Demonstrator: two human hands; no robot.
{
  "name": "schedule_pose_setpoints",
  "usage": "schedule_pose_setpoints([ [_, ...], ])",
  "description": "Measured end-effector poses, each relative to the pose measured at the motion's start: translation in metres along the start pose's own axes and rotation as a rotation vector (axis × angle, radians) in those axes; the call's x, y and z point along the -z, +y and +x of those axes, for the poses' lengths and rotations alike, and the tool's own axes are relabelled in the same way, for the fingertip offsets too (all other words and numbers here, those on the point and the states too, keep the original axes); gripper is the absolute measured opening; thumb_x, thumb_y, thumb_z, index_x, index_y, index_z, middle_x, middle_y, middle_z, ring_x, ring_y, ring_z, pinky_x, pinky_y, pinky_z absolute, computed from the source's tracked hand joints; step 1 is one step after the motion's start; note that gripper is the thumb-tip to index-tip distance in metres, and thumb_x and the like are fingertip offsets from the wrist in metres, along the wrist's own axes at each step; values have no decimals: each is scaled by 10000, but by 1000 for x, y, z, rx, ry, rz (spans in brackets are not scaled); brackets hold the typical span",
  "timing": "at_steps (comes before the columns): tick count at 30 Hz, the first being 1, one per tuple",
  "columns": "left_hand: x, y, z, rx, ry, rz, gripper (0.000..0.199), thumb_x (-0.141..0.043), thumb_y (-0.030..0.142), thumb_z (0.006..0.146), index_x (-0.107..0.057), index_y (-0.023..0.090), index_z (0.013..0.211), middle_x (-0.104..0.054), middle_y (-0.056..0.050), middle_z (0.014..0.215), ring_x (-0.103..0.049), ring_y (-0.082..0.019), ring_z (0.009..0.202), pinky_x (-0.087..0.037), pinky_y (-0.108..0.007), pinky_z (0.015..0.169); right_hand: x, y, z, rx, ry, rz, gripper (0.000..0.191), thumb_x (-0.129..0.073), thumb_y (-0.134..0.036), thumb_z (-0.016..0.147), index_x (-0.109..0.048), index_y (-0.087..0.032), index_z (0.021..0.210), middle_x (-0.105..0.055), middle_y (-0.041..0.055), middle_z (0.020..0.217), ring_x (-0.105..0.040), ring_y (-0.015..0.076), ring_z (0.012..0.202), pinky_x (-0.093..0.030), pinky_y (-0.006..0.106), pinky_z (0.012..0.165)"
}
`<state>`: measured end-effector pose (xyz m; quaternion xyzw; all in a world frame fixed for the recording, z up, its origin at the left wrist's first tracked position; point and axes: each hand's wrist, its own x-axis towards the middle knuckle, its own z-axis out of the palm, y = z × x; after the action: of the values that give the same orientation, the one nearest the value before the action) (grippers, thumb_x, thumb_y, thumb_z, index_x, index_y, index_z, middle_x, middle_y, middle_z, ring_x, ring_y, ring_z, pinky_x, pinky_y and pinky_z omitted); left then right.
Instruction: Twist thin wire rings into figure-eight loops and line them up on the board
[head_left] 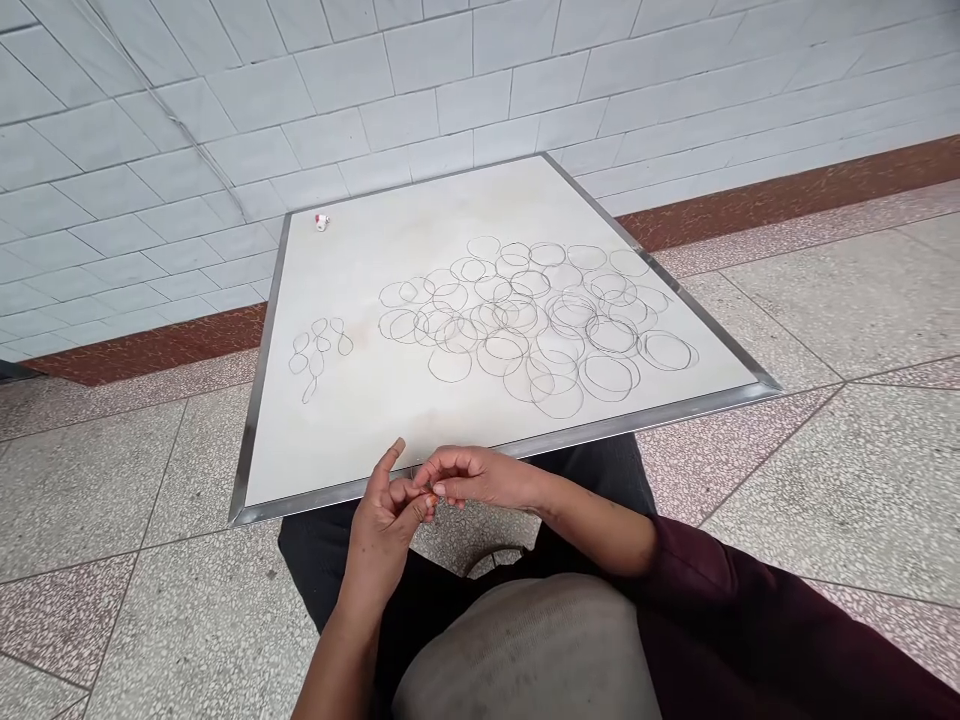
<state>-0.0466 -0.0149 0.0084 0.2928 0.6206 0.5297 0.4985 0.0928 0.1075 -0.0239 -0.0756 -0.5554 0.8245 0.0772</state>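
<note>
My left hand [390, 515] is at the table's near edge, its index finger raised and its thumb and other fingers pinched together. Against its fingertips, my right hand [469, 477] also pinches with thumb and fingers. Whatever lies between them is too small to name; a bit of orange shows at the fingertips. Many thin dark wire rings [556, 345] lie overlapping across the middle and right of the white table [360, 420]. Several smaller wire loops twisted into figure-eights [341, 337] lie at the table's left.
A small white and red object [322, 222] stands near the table's back left corner. The table has a metal rim [330, 496] and is close to a tiled wall [435, 110]. My legs are under the near edge, above a speckled floor [217, 590].
</note>
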Motion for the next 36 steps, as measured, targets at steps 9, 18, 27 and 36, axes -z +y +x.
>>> schedule_pose_setpoints([
  [9, -2, 4, -2, 17, -21, 55, 885, -733, 279, 760, -271, 199, 1510, -625, 59, 668, -545, -128, 633, -473, -291, 697, -2, 8, 5, 6, 36, 5, 225, -614, -392, 912, -565, -174, 943, -658, 11, 820, -599, 110, 736, -446, 227, 631],
  [18, 2, 8, -3, 36, -24, 33, 774, -719, 332, 793, -368, 224, 1474, -645, 27, 749, -560, -133, 681, -490, -300, 718, -4, 7, 6, 34, 86, -58, 184, -600, -357, 917, -551, -184, 957, -652, 3, 818, -624, 124, 755, -439, 224, 608],
  [27, 4, 18, -10, 65, -56, -77, 839, -790, 251, 726, -389, 213, 1462, -706, -23, 875, -586, -144, 767, -467, -307, 786, -10, 0, 5, 75, 184, -29, 209, -645, -358, 876, -548, -182, 935, -608, -16, 771, -562, 111, 680, -434, 240, 608],
  [36, -1, 16, -7, 59, 100, -37, 734, -794, 303, 704, -509, 172, 1368, -740, -20, 794, -594, -158, 735, -465, -271, 667, -11, 0, 5, 87, 225, -52, 232, -647, -391, 876, -561, -184, 936, -561, -27, 772, -492, 91, 632, -418, 227, 579],
])
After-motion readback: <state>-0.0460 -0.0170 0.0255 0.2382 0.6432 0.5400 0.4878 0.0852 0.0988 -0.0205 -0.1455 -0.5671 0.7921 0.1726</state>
